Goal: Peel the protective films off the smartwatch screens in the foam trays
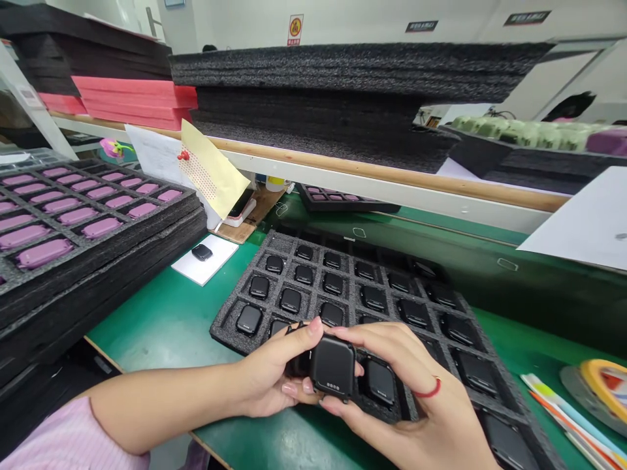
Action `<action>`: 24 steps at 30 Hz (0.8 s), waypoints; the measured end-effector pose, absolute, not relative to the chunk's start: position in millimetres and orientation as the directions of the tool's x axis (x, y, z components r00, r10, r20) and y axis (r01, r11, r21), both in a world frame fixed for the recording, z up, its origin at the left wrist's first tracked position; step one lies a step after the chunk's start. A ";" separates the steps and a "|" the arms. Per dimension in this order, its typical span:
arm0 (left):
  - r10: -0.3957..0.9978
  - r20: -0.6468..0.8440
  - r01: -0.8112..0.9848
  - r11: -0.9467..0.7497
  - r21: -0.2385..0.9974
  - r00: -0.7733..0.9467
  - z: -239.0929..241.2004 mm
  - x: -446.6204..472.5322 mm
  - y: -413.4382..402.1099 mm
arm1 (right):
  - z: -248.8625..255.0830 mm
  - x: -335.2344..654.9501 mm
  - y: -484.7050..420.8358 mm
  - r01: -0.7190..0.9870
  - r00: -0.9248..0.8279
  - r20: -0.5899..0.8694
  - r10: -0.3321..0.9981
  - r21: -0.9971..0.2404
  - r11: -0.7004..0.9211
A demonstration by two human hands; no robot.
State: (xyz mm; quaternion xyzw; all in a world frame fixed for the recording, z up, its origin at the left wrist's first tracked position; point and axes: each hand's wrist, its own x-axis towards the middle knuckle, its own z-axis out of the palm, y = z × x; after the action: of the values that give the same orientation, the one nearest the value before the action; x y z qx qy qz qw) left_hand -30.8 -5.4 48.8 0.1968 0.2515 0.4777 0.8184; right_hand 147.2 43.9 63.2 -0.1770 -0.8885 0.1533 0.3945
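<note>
A black smartwatch body (334, 367) with a row of small metal contacts is held up above the front of a black foam tray (228, 326). My right hand (416, 391) pinches it by its top and bottom edges, its thumb below. My left hand (277, 365) is closed at its left side, around another dark piece (298, 364) partly hidden by the fingers. I cannot tell whether that piece is a second watch body. Similar black watch bodies sit in the tray's compartments, one (379, 380) just behind my right fingers.
At left, stacked foam trays (186, 215) hold purple-covered pieces. A single black watch body (201, 252) lies on a white pad (215, 264). At right are a tape roll (600, 391) and coloured strips (563, 411). A shelf (372, 176) with foam stacks spans the back.
</note>
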 end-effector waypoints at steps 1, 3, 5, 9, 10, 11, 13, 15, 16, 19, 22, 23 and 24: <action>0.877 -0.220 -0.675 0.471 0.569 0.426 48.7 -30.4 -6.1 | 63.1 147.3 43.6 0.193 -0.632 0.643 0.433 -0.411 0.891; 0.876 -0.229 -0.675 0.475 0.564 0.425 47.7 -29.2 -7.6 | 63.0 147.5 42.5 0.177 -0.650 0.632 0.422 -0.415 0.893; 0.883 -0.267 -0.705 0.469 0.533 0.386 46.3 -27.9 -8.5 | 62.4 147.5 42.6 0.160 -0.664 0.630 0.402 -0.406 0.900; 0.872 -0.396 -0.786 0.451 0.423 0.288 46.6 -29.0 -5.6 | 54.1 146.5 61.2 0.303 -0.638 0.592 0.492 -0.394 0.868; 0.857 -0.435 -0.797 0.457 0.395 0.276 47.5 -30.2 -4.1 | 50.3 145.9 72.4 0.385 -0.615 0.550 0.565 -0.416 0.824; 0.839 -0.471 -0.800 0.470 0.374 0.273 48.5 -31.6 -2.6 | 46.2 145.4 86.6 0.480 -0.581 0.478 0.659 -0.453 0.751; 0.812 -0.518 -0.793 0.492 0.360 0.268 50.0 -34.2 0.0 | 37.8 145.6 122.5 0.612 -0.515 0.379 0.769 -0.465 0.639; 0.807 -0.526 -0.775 0.506 0.378 0.270 50.0 -35.7 0.9 | 31.1 149.4 163.7 0.721 -0.436 0.323 0.840 -0.432 0.541; 0.809 -0.522 -0.766 0.509 0.392 0.270 49.5 -35.8 0.6 | 28.6 153.0 184.0 0.773 -0.390 0.301 0.871 -0.408 0.487; 0.819 -0.511 -0.730 0.514 0.450 0.261 47.1 -34.7 -1.8 | 24.1 169.7 233.3 0.874 -0.242 0.260 0.935 -0.361 0.327; 0.826 -0.506 -0.693 0.517 0.502 0.249 45.7 -33.5 -4.4 | 20.8 190.1 260.2 0.906 -0.177 0.201 0.963 -0.348 0.240; 0.826 -0.506 -0.687 0.518 0.510 0.248 45.5 -33.4 -5.0 | 19.5 196.8 265.5 0.913 -0.162 0.179 0.970 -0.346 0.216; 0.826 -0.506 -0.683 0.519 0.513 0.248 45.2 -33.3 -5.4 | 18.3 203.1 270.0 0.920 -0.141 0.158 0.977 -0.344 0.189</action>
State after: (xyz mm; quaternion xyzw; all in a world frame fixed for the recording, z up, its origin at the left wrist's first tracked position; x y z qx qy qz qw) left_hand -33.3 -5.4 45.2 0.0939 0.3803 0.4813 0.7842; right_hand 203.1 270.0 18.3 -0.6316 -0.7509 0.0823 0.1745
